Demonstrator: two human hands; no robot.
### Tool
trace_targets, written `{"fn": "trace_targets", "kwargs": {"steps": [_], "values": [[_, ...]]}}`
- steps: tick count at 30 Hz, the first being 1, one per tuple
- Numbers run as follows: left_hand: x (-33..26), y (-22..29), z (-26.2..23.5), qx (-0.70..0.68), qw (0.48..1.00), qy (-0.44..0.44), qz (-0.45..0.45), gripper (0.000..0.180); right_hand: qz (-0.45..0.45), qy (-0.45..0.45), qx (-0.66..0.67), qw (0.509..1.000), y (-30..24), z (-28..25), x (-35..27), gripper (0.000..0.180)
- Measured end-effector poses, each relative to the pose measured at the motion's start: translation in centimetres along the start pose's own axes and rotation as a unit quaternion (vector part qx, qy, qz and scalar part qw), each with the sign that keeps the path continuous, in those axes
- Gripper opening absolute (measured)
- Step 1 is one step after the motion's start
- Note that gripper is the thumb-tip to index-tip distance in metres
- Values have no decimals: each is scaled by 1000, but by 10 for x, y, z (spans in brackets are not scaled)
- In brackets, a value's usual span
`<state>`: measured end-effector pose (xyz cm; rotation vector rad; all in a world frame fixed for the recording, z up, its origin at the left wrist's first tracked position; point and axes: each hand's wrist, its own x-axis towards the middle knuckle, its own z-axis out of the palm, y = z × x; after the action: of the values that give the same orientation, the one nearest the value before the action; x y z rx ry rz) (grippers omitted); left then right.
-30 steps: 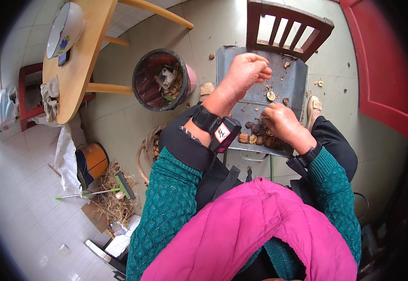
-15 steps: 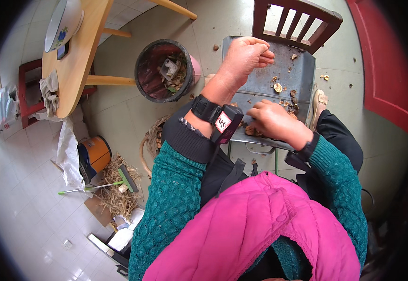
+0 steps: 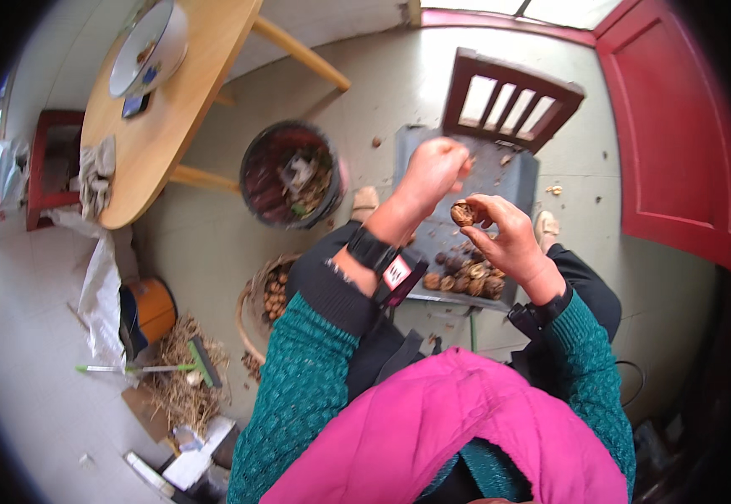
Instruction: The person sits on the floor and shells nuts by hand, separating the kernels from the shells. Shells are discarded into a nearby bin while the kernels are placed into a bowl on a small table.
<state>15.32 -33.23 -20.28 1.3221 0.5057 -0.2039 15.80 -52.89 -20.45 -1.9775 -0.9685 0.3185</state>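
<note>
My right hand [image 3: 504, 231] is raised above a grey chair seat [image 3: 516, 176] and holds a brown walnut [image 3: 463, 213] between thumb and fingers. My left hand [image 3: 435, 166] is closed in a fist just left of and above the walnut; what it holds, if anything, is hidden. A black watch sits on my left wrist. A pile of several walnuts [image 3: 466, 275] lies on the near edge of the seat, under my right hand.
A dark round bin [image 3: 290, 175] with shells and scraps stands on the floor to the left. A woven basket of walnuts [image 3: 271, 294] sits by my left knee. A wooden table [image 3: 172, 101] with a white bowl is far left; a red door [image 3: 676, 126] is right.
My right hand has lifted off the walnut pile with a walnut in it. My left hand has come down and right toward it.
</note>
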Motion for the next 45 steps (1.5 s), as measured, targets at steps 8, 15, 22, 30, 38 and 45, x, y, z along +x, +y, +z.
{"fn": "trace_targets", "kwargs": {"steps": [8, 15, 22, 30, 38, 45], "values": [[-9, -17, 30, -221, 949, -208, -91, 37, -15, 143, -70, 987, 10, -33, -1, 44], [1, -15, 39, -217, 954, -177, -108, 27, 144, 127, 196, 962, 30, -43, -1, 26], [-1, -12, 48, -153, 970, -179, -58, 31, 190, 126, 267, 936, 32, -47, 0, 26], [3, -19, 43, -57, 965, -252, -36, 32, 165, 45, 208, 963, 21, -58, 2, 25], [-5, -15, 47, -127, 965, -230, -9, 36, 121, 126, 184, 967, 15, -47, 6, 22], [-11, -16, 53, -158, 969, -188, -2, 38, 232, 196, 395, 867, 17, -40, 5, 24]]}}
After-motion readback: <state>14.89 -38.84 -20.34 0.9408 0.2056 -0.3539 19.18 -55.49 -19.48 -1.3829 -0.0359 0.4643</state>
